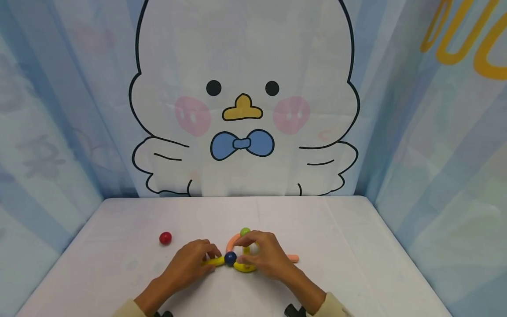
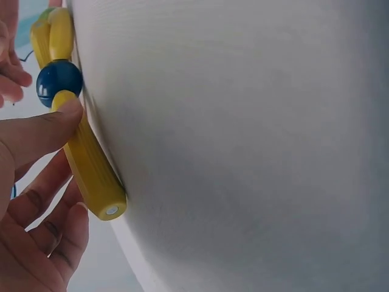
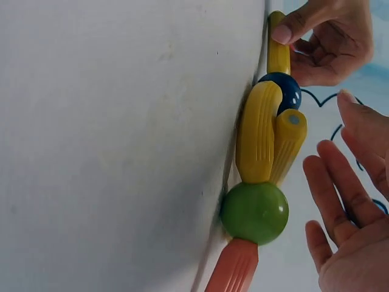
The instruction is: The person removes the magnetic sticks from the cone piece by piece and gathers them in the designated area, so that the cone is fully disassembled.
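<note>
Left hand pinches a yellow stick, light, rigid, likely slippery; right hand, at 3 o'clock, curls over the blue ball joint.

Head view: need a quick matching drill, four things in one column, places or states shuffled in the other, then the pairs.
Things:
1. red ball
2. blue ball
3. green ball
4. left hand

Places or states:
A. joined between two yellow rods on the table
B. lies alone on the table, left of both hands
C. pinches the straight yellow rod
D. at the far end of the piece, next to an orange rod

Pairs: 1-B, 2-A, 3-D, 4-C
</note>
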Demonstrator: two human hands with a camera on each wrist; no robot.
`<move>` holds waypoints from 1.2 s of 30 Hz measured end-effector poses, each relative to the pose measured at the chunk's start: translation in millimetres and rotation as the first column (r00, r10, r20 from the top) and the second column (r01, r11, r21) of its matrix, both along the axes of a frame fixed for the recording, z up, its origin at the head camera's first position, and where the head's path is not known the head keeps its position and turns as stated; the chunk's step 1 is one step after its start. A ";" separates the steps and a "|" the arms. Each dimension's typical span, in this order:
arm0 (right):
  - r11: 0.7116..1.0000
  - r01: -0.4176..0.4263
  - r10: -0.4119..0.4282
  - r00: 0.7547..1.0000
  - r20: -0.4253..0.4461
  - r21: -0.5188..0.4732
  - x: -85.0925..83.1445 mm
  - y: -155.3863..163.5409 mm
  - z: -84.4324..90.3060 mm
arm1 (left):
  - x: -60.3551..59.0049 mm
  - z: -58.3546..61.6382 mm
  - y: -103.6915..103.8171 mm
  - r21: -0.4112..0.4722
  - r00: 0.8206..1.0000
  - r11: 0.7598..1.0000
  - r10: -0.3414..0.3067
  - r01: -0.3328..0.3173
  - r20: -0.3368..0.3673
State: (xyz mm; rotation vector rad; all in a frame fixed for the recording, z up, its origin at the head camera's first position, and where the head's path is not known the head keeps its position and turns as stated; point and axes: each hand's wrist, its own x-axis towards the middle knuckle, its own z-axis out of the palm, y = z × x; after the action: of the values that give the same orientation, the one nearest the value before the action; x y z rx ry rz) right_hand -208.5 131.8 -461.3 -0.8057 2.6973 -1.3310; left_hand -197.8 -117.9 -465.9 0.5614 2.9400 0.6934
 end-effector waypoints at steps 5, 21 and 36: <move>1.000 -0.022 0.022 1.000 0.014 0.006 -1.6 -6.8 -2.5 | 0.4 0.3 0.4 0.020 0.999 1.000 -0.014 0.014 0.032; 0.994 -0.055 0.053 0.998 0.016 0.092 -4.6 -22.9 -7.9 | 0.4 -4.3 0.2 0.039 0.998 0.998 -0.055 0.053 0.035; 0.991 -0.048 0.048 0.999 0.002 0.124 -5.1 -25.1 -8.5 | 1.3 -4.0 3.5 0.011 0.999 0.999 -0.048 0.048 0.001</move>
State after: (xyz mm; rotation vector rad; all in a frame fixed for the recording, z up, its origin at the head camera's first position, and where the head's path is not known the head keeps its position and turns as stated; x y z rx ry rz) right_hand -213.6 106.6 -469.8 -0.8536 2.7105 -1.1410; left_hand -196.6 -114.4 -469.8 0.6299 2.9127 0.7050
